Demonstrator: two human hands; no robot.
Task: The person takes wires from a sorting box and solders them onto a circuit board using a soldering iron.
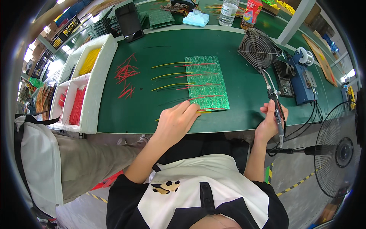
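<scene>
My left hand [176,117] is closed at the near left corner of a green circuit board panel [221,86], its fingertips on a yellow wire [204,112] that shows on both sides of the hand. The fingertips themselves are partly hidden. Several yellow wires [171,74] and red wires [204,85] lie in rows across the board, the yellow ones reaching out past its left edge. In my right hand [268,121] is a soldering iron [273,103], held upright to the right of the board, its tip end pointing away from me, apart from the board.
Cut red wires [126,72] lie loose left of the board. A white foam box [108,57] holds yellow and red wires. A small fan [259,49] and a blue soldering unit [303,86] stand at right. Behind are a phone [129,22], bottles [228,13] and tissues [196,18]. Someone stands at left.
</scene>
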